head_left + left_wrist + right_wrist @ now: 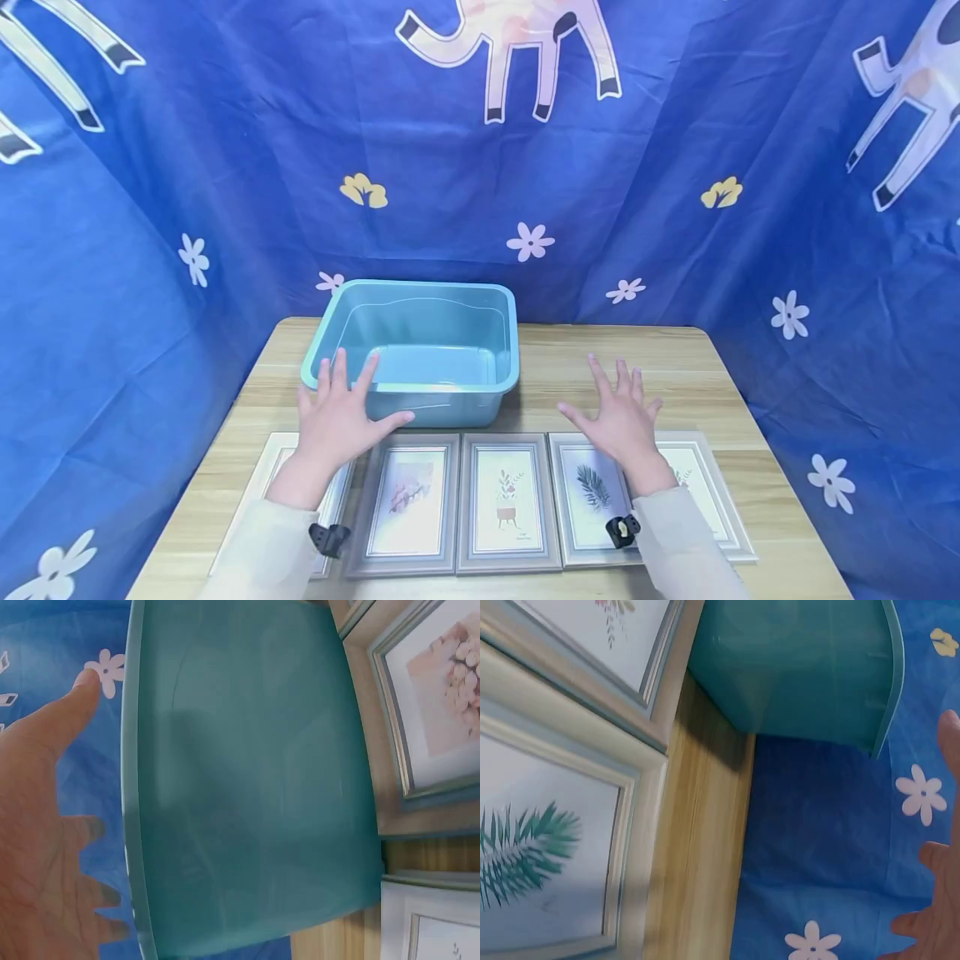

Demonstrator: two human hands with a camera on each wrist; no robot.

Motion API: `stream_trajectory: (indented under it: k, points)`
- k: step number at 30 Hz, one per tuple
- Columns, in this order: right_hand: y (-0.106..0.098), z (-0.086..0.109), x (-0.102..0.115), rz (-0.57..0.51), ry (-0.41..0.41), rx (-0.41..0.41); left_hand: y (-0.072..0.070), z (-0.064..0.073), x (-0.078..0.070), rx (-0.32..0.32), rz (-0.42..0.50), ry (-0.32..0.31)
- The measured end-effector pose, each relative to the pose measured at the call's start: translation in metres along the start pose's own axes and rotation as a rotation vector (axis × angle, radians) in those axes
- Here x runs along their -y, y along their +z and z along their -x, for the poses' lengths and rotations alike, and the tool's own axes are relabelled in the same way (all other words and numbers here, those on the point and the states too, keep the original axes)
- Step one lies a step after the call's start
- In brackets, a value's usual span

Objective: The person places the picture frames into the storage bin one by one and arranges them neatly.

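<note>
With fingers spread, my left hand [337,421] hovers over the near left corner of a blue plastic basin [427,408], holding nothing. My right hand [621,421], also spread, is in the air right of the basin, above the picture frames. Several frames lie in a row along the near side of the table: one with pink flowers [408,500], one with a potted plant [507,504], one with a green leaf [592,492]. The outer left frame [262,475] and outer right frame [708,492] are partly hidden by my arms. Inside, the basin shows only its bare floor.
The light wooden table [607,342] has rounded far corners. Blue cloth [442,167] printed with animals and flowers hangs behind and on both sides. The basin stands near the far left edge. Black straps [328,540] are on both wrists.
</note>
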State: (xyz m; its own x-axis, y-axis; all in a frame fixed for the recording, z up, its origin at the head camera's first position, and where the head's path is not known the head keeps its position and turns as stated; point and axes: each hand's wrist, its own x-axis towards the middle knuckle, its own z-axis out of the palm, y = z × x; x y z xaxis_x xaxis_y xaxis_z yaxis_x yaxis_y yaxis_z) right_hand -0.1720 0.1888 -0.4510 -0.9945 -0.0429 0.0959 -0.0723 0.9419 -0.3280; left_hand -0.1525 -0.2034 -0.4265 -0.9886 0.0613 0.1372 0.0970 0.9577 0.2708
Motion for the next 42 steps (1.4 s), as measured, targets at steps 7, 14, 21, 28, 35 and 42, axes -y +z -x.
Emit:
stream_trajectory:
  k: [7, 14, 21, 28, 35, 42]
  points:
    - [-0.004, -0.004, -0.018, -0.014, 0.033, -0.009, -0.007, -0.005, 0.011, -0.011, -0.010, -0.011]
    - [-0.006, -0.008, -0.036, -0.016, 0.057, -0.018, -0.014, -0.008, 0.023, 0.013, 0.032, -0.050]
    - [-0.009, -0.010, -0.052, -0.029, 0.081, -0.025, -0.018, -0.014, 0.040, -0.043, 0.047, -0.052]
    - [-0.015, -0.013, -0.069, -0.033, 0.123, -0.021, -0.024, -0.019, 0.055, -0.063, 0.053, -0.073]
    - [-0.019, -0.013, -0.088, -0.038, 0.163, -0.017, -0.027, -0.024, 0.073, -0.058, 0.048, -0.091]
    - [-0.025, -0.015, -0.106, -0.044, 0.195, 0.002, -0.029, -0.026, 0.092, -0.046, 0.117, -0.120]
